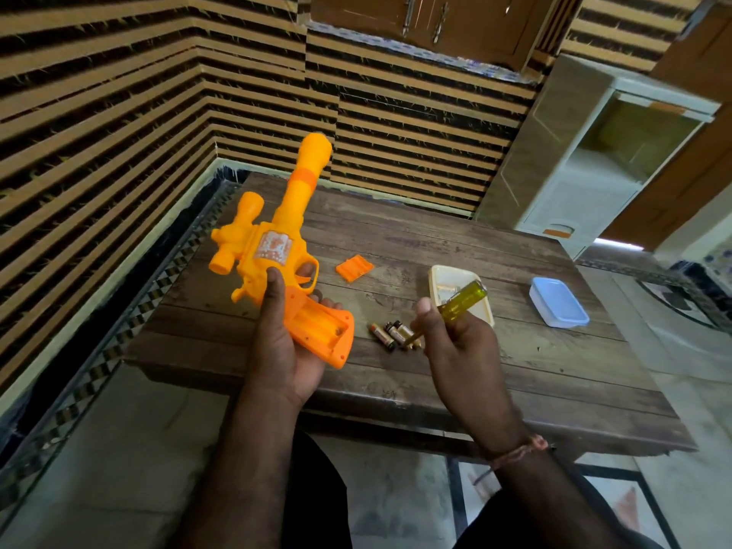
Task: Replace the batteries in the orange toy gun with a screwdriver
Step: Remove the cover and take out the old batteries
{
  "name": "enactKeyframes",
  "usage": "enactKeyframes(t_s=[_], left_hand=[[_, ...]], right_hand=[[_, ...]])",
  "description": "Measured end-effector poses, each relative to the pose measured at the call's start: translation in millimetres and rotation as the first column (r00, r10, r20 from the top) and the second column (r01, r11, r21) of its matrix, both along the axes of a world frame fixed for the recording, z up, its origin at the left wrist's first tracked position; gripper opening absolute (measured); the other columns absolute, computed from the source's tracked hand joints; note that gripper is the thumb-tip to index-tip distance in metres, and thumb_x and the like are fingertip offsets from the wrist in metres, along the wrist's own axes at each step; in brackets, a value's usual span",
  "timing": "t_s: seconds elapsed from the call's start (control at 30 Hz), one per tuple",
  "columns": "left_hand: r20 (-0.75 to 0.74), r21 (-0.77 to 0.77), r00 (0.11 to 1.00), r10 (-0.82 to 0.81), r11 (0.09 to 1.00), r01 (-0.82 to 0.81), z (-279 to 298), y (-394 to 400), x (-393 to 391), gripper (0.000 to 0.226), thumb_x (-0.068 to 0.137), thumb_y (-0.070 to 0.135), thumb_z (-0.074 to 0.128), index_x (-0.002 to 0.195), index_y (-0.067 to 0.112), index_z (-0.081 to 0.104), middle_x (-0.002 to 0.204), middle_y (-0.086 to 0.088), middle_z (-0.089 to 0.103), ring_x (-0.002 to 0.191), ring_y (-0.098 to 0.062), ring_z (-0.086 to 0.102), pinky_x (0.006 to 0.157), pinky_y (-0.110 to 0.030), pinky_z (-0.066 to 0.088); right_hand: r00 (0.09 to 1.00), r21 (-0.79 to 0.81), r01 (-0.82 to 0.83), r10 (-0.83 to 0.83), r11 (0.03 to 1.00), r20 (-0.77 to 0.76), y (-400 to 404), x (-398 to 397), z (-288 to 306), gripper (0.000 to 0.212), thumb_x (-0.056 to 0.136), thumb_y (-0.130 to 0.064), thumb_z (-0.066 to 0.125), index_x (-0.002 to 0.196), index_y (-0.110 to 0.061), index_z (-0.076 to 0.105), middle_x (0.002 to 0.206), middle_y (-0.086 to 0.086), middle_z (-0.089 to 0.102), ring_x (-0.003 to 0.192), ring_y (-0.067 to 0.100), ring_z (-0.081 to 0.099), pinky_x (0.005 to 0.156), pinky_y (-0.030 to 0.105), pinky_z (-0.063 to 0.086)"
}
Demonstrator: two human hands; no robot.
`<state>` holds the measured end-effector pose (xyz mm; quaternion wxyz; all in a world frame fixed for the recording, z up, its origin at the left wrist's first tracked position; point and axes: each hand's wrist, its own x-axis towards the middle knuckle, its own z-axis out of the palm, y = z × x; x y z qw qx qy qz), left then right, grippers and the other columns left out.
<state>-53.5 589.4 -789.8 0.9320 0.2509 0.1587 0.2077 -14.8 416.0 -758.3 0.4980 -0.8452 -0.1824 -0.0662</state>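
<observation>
Fingers [277, 295] round toy gun [273, 247], others gripping screwdriver [463, 301], above wooden table [515, 370], striped walls [99, 112].

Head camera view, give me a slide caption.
Left hand holds orange toy gun, compartment open; right hand holds screwdriver.

We have one head view, looking forward and down, close over both hands and the wooden table [455, 247].
</observation>
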Motion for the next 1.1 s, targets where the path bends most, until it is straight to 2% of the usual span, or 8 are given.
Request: enactKeyframes(t_s=[0.07, 0.2, 0.27, 0.33, 0.43, 0.6, 0.9, 1.1], left_hand=[[0.000, 0.005, 1.000, 0.001, 1.000, -0.001, -1, -1, 0, 0.049, 0.089, 0.051, 0.051, 0.120, 0.014, 0.061, 0.071, 0.000, 0.056, 0.063, -0.012, 0.062, 0.067, -0.029, 0.058], [-0.059, 0.021, 0.997, 0.044, 0.999, -0.043, 0, -1, 1, 0.031, 0.094, 0.045, 0.051, 0.103, 0.017, 0.063, 0.069, 0.001, 0.056, 0.059, -0.010, 0.059, 0.066, -0.028, 0.054], [-0.133, 0.053, 0.987, 0.086, 0.995, -0.079, -2, 1, 3, 0.028, 0.093, 0.042, 0.054, 0.103, 0.018, 0.062, 0.071, 0.001, 0.054, 0.058, -0.010, 0.057, 0.060, -0.026, 0.053], [-0.208, 0.081, 0.970, 0.128, 0.990, -0.113, -4, 2, 5, 0.034, 0.091, 0.041, 0.059, 0.114, 0.016, 0.060, 0.073, 0.001, 0.053, 0.057, -0.009, 0.056, 0.053, -0.023, 0.052], [-0.264, 0.081, 0.951, 0.161, 0.986, -0.145, -7, 4, 7, 0.039, 0.091, 0.043, 0.061, 0.120, 0.017, 0.058, 0.074, 0.002, 0.054, 0.058, -0.010, 0.055, 0.050, -0.022, 0.050], [-0.259, 0.059, 0.945, 0.198, 0.980, -0.189, -5, 7, 9, 0.023, 0.093, 0.044, 0.059, 0.103, 0.023, 0.060, 0.076, 0.004, 0.055, 0.059, -0.008, 0.055, 0.055, -0.026, 0.050], [-0.223, -0.017, 0.956, 0.189, 0.980, -0.197, -7, 13, 13, 0.034, 0.089, 0.049, 0.059, 0.109, 0.022, 0.060, 0.070, 0.006, 0.063, 0.061, -0.010, 0.056, 0.057, -0.028, 0.051], [-0.279, -0.028, 0.942, 0.187, 0.979, -0.203, -10, 15, 13, 0.059, 0.085, 0.053, 0.061, 0.133, 0.019, 0.054, 0.089, 0.003, 0.062, 0.065, -0.011, 0.060, 0.058, -0.029, 0.053]], right_hand=[[1.000, -0.029, -0.006, 0.006, 1.000, -0.002, 0, -2, 3, 0.066, 0.093, -0.061, 0.039, 0.067, -0.003, 0.057, 0.051, -0.003, 0.046, 0.050, 0.008, 0.043, 0.050, 0.030, 0.036], [0.999, -0.133, -0.007, 0.002, 0.991, -0.041, -2, -2, 0, 0.050, 0.097, -0.051, 0.038, 0.067, -0.015, 0.054, 0.056, -0.002, 0.054, 0.055, 0.011, 0.053, 0.055, 0.033, 0.042], [0.999, -0.185, 0.015, -0.020, 0.983, -0.028, -4, 1, -5, 0.041, 0.099, -0.044, 0.044, 0.064, -0.022, 0.049, 0.054, -0.007, 0.049, 0.054, 0.002, 0.051, 0.052, 0.017, 0.036], [0.999, -0.216, 0.038, -0.040, 0.976, -0.004, -5, 3, -9, 0.038, 0.098, -0.038, 0.050, 0.063, -0.027, 0.043, 0.053, -0.011, 0.043, 0.053, -0.003, 0.048, 0.049, 0.011, 0.032], [0.998, -0.269, 0.048, -0.055, 0.962, -0.017, -3, 7, -12, 0.032, 0.098, -0.043, 0.048, 0.072, -0.024, 0.049, 0.059, -0.011, 0.047, 0.055, 0.000, 0.044, 0.049, 0.013, 0.028], [0.998, -0.302, 0.043, -0.058, 0.952, -0.040, 11, 14, -14, 0.029, 0.098, -0.043, 0.048, 0.095, -0.018, 0.062, 0.074, -0.005, 0.062, 0.071, 0.014, 0.058, 0.059, 0.027, 0.034], [0.998, -0.397, -0.001, -0.025, 0.918, -0.060, 40, 19, -20, 0.026, 0.091, -0.042, 0.058, 0.104, -0.020, 0.063, 0.090, 0.001, 0.068, 0.083, 0.017, 0.063, 0.072, 0.031, 0.049], [0.996, -0.429, -0.019, -0.020, 0.903, -0.085, 50, 27, -21, 0.029, 0.086, -0.043, 0.061, 0.109, -0.026, 0.057, 0.075, 0.000, 0.067, 0.066, 0.016, 0.060, 0.059, 0.028, 0.041]])
